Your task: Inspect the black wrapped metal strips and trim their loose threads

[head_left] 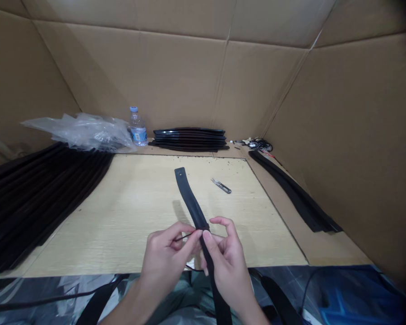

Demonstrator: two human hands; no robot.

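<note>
A long black strap runs from the middle of the table down over its front edge, its far end flat with a small hole. My right hand grips the strap from the right, thumb on top, index finger raised. On the left side my left hand pinches a thin black cord against the strap, where a dark loop or band crosses it. The fingertips of both hands nearly meet there. Small snips lie on the table beyond my right hand.
Many black strips cover the left side, with clear plastic bags behind them. A water bottle and a stack of black strips stand at the back. More strips and tangled cords lie right. Cardboard walls enclose the table.
</note>
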